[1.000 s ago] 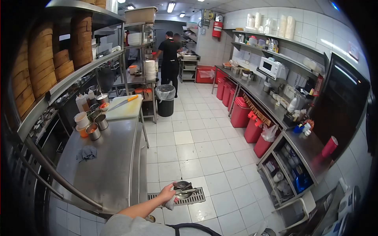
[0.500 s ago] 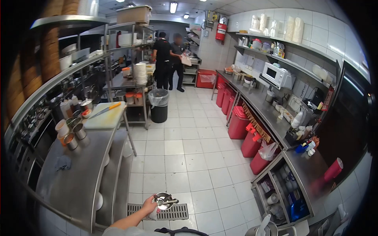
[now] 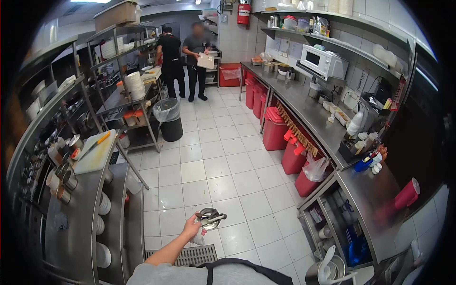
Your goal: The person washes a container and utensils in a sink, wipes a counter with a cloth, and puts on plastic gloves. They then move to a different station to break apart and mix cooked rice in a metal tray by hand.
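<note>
Your left hand (image 3: 192,227), fingers closed on the rim of a small metal bowl (image 3: 208,218), holds it above the tiled floor. A metal utensil (image 3: 216,219) lies across the bowl, and a white cloth (image 3: 198,239) hangs just below the fingers. Your right hand is out of view. Below the fingers: floor grate (image 3: 190,255). Left of them: steel surface (image 3: 78,223). Beyond: cutting board (image 3: 92,154) with knife (image 3: 98,140). Far ahead: person in black (image 3: 170,52).

No lettering is legible in this kitchen: the fire extinguisher (image 3: 243,13) label, the paper notices (image 3: 285,45) on the tiled wall left of the microwave (image 3: 324,62) and the packets (image 3: 309,23) above the microwave are too small and blurred to read.
</note>
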Motion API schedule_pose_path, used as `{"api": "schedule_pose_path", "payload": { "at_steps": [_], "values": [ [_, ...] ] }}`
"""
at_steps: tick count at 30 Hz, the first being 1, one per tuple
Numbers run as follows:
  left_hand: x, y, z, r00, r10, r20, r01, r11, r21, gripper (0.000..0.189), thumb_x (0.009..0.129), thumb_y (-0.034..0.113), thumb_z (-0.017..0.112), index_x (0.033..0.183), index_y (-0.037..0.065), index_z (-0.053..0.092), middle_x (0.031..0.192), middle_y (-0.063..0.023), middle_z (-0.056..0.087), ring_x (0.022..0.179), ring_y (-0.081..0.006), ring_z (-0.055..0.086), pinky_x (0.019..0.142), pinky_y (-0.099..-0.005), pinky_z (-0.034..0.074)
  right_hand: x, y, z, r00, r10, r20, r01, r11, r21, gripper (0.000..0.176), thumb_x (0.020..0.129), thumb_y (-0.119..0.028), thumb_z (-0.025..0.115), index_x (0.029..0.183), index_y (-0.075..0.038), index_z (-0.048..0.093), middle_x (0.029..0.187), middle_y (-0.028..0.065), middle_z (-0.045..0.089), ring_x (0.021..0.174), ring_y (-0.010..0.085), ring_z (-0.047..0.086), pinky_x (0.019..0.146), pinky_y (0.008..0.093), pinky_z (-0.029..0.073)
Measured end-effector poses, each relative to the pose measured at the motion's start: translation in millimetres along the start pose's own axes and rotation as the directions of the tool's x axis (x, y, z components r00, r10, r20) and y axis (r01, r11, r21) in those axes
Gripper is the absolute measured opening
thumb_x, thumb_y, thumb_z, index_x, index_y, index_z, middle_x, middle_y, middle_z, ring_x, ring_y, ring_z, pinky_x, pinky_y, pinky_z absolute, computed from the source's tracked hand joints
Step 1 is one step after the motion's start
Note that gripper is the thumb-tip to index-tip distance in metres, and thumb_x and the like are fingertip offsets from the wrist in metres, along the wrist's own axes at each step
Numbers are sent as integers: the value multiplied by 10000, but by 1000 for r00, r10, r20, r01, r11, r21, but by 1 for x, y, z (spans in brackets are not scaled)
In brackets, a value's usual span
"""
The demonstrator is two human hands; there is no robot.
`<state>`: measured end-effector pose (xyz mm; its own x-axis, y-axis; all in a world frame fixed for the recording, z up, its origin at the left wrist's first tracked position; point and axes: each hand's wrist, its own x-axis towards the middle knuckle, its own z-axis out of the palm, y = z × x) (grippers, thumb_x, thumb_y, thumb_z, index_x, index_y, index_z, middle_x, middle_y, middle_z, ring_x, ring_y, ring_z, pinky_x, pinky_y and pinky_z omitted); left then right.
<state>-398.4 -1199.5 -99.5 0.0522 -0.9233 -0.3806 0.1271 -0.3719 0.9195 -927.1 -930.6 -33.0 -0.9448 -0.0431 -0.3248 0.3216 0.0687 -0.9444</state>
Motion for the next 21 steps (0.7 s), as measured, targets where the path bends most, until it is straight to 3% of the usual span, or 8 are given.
{"api": "schedule_pose_path", "payload": {
  "at_steps": [3, 5, 10, 13, 14, 16, 17, 21],
  "values": [
    [25, 9, 18, 999, 23, -32, -23, 1000, 9, 641, 791, -67, 398, 1387, 131, 273, 844, -184, 585, 540, -244, 601, 461, -337, 511, 21, -20, 70, 998, 39, 40, -42, 996, 78, 323, 658, 37, 545, 977, -5, 518, 598, 93, 469, 428, 177, 396, 360, 289, 317],
    [34, 17, 25, 996, -4, -87, 4, 1000, -8, 641, 784, -70, 402, 1383, 125, 278, 843, -185, 583, 536, -246, 600, 455, -339, 509, 67, -7, 111, 984, -43, 174, 24, 994, 110, 287, 658, 28, 539, 941, -5, 513, 599, 80, 471, 428, 168, 407, 361, 291, 320],
    [75, 19, 33, 982, 13, -186, -11, 1000, 13, 614, 773, -64, 419, 1358, 98, 322, 892, -187, 583, 550, -233, 612, 464, -333, 514, 75, -46, 244, 959, -28, 281, 13, 998, 56, 269, 633, 21, 551, 897, -12, 517, 600, 58, 476, 445, 154, 444, 368, 252, 329],
    [116, 24, 35, 978, 18, -207, -7, 998, 56, 583, 772, -58, 431, 1336, 69, 357, 900, -182, 590, 548, -219, 616, 477, -324, 515, 72, -61, 315, 944, -14, 330, -41, 987, 158, 272, 619, 25, 542, 888, -8, 520, 616, 65, 495, 435, 152, 441, 366, 252, 331],
    [132, 22, 37, 981, 19, -195, -7, 998, 62, 574, 773, -57, 434, 1329, 64, 366, 904, -181, 591, 546, -216, 615, 479, -323, 515, 87, -52, 333, 905, -13, 426, -67, 983, 172, 202, 695, -15, 584, 890, -17, 533, 661, 61, 524, 494, 141, 480, 405, 253, 375],
    [201, -40, 9, 970, 154, -191, -107, 966, 237, 586, 774, -64, 428, 1340, 60, 344, 896, -182, 592, 536, -222, 611, 466, -324, 511, 77, -68, 380, 884, 28, 466, -85, 991, 102, 190, 584, -16, 493, 737, -127, 469, 556, -34, 401, 399, 74, 345, 336, 202, 290],
    [225, -30, 16, 975, 151, -162, -111, 966, 232, 598, 773, -68, 424, 1349, 60, 325, 888, -184, 592, 532, -225, 608, 459, -326, 508, 92, -59, 401, 889, -18, 458, -90, 973, 212, 186, 585, -3, 487, 731, -116, 464, 532, -38, 378, 368, 80, 326, 311, 212, 290],
    [264, 74, 96, 999, -19, -27, 19, 999, 30, 661, 768, -79, 407, 1388, 63, 227, 842, -192, 588, 514, -240, 594, 430, -333, 494, 93, -84, 454, 878, -16, 478, -76, 982, 172, 179, 623, 15, 507, 763, -91, 471, 515, -18, 392, 351, 99, 355, 292, 223, 296]
  ]
}}
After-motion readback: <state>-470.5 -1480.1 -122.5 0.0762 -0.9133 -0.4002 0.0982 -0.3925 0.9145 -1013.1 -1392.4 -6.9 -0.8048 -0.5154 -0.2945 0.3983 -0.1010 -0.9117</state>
